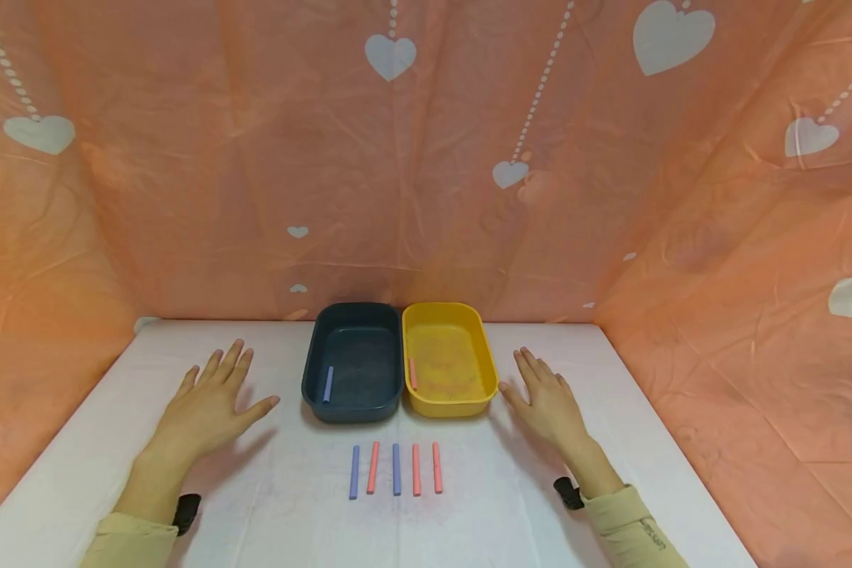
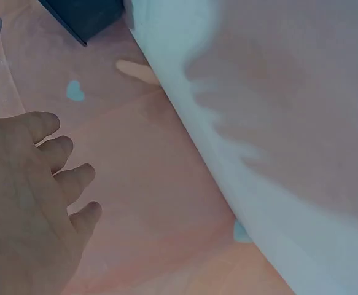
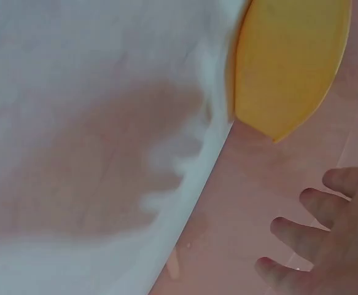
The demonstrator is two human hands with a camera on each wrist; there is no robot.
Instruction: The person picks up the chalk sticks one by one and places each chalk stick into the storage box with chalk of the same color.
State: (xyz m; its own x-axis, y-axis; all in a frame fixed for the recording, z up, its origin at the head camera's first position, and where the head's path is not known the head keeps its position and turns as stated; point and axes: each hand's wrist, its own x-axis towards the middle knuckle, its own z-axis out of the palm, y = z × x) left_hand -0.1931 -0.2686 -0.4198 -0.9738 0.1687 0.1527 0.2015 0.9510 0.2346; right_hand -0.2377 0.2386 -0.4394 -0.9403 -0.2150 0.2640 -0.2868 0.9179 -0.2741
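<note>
My left hand [image 1: 206, 410] is held over the table left of the dark blue tray [image 1: 362, 412], fingers spread and holding nothing. On the other side, my right hand [image 1: 550, 406] has its fingers extended, with the thumb near the yellow tray [image 1: 450, 409]. Both hands cast shadows on the tabletop. In front of the trays, chalk sticks stand in a row: a blue chalk stick [image 1: 354, 472], a pink chalk stick [image 1: 372, 468], another blue one [image 1: 396, 469] and two more pink. One blue chalk stick [image 1: 328, 384] lies inside the dark tray; a pink chalk stick [image 1: 413, 373] leans in the yellow tray.
The two trays sit side by side at the back of the white-covered table [image 1: 291, 521]. Behind them and along both sides hangs an orange curtain [image 1: 454, 252] with white hearts. Faint coloured dust marks the cloth around the chalk row.
</note>
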